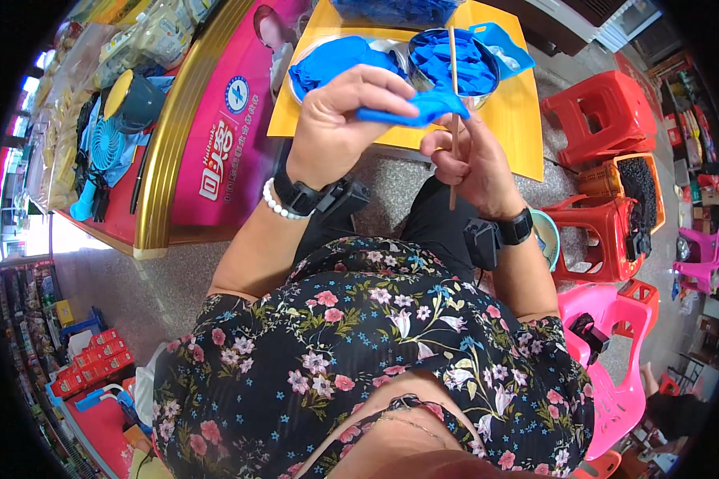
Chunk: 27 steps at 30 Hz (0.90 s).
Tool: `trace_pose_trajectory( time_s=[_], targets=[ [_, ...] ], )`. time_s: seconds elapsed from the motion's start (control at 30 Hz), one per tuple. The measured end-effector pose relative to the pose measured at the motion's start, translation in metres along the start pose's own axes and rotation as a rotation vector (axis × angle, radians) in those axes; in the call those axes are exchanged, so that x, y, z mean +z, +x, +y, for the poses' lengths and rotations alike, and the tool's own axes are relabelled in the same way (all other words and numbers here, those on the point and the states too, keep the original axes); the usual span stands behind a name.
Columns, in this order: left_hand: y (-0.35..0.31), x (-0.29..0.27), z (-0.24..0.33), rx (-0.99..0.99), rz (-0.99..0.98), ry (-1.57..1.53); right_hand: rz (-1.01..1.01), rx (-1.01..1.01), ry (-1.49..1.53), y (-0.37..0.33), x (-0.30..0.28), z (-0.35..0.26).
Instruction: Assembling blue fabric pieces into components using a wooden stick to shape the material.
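My left hand [333,124] is closed on one end of a soft blue piece of fabric [427,109], pinched between thumb and fingers. Its other end reaches my right hand [481,166], whose thumb and fingers also grip a thin wooden stick [453,60]. The stick stands almost upright and passes by the fabric's end; whether it goes inside the fabric I cannot tell. Beyond my hands, a round metal bowl [481,101] is full of similar blue pieces [455,68]. To its left lies a larger heap of blue fabric [339,64] in another round container.
A yellow table [522,120] bears the bowls, a blue plastic basket [513,54] and a clear box of blue pieces [395,11]. At left stands a pink counter with a gold edge [176,104]. Red stools [603,116] and a pink chair [615,383] are on the right.
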<state>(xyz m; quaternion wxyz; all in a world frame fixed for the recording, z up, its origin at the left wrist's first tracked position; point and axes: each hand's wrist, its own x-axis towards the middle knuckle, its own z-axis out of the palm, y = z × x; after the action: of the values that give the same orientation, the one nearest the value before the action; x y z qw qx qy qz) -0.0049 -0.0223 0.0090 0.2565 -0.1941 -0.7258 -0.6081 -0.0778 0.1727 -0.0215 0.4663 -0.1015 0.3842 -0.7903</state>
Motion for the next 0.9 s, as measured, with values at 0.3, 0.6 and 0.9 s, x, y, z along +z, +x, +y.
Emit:
trace_pose_trajectory(
  time_s=[0.3, 0.6, 0.9],
  targets=[
    [-0.008, 0.003, -0.003, -0.211, 0.106, -0.239, 0.179, -0.298, -0.356, -0.002, -0.001, -0.003],
    [-0.016, 0.028, -0.012, -0.616, 0.236, -0.396, 0.270, -0.456, -0.462, 0.002, 0.008, 0.002],
    [-0.017, 0.029, -0.017, -0.581, 0.292, -0.267, 0.336, -0.608, -0.452, 0.007, 0.007, 0.009]
  ],
)
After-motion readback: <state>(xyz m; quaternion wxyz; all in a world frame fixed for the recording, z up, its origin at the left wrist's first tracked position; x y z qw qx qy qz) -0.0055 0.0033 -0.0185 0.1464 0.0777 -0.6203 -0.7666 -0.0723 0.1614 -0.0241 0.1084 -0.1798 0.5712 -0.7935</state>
